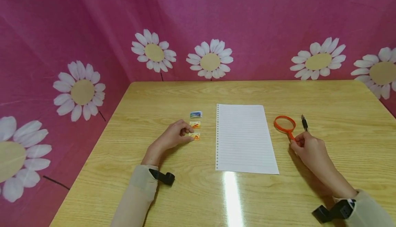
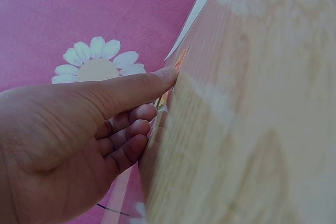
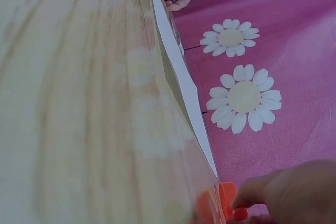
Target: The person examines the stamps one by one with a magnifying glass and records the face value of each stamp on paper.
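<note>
Three postage stamps lie in a column left of the paper: a blue one (image 1: 196, 114) at the far end, an orange-and-yellow one (image 1: 195, 125) in the middle, and another yellow one (image 1: 196, 137) nearest. My left hand (image 1: 175, 134) is beside the nearer two, its thumb tip at the nearest stamp, the other fingers loosely bent. In the left wrist view the left hand (image 2: 79, 124) has its thumb stretched to a stamp's edge on the tabletop. My right hand (image 1: 311, 148) pinches the handle of an orange magnifying glass (image 1: 291, 136); its ring lies at or just above the table.
A lined, hole-punched sheet of paper (image 1: 242, 139) lies between the hands. Beyond the right hand is a black pen (image 1: 304, 122). The wooden table (image 1: 173, 206) meets a pink daisy-print curtain (image 1: 247, 20) at the back and left.
</note>
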The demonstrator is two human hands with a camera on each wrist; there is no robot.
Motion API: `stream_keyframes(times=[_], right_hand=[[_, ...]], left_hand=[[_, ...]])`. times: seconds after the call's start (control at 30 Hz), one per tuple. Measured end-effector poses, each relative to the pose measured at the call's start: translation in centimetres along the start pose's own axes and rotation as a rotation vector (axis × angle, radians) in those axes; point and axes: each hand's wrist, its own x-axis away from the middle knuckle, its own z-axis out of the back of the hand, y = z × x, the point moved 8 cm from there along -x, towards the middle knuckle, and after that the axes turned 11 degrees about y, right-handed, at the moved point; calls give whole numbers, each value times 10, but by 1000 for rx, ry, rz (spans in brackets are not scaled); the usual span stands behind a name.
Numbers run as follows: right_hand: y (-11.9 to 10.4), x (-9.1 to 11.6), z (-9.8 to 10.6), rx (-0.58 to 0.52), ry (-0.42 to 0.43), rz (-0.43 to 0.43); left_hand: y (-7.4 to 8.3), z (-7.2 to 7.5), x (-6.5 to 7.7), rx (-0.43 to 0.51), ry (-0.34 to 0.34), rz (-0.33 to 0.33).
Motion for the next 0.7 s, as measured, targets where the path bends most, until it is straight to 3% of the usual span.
stream_keyframes(times=[0.37, 0.7], right_hand=[[7, 3, -2, 38, -58, -63], [6, 7, -2, 82, -61, -21]], left_hand=[[0, -1, 0, 8, -2, -19], [3, 1, 2, 17, -6, -12]])
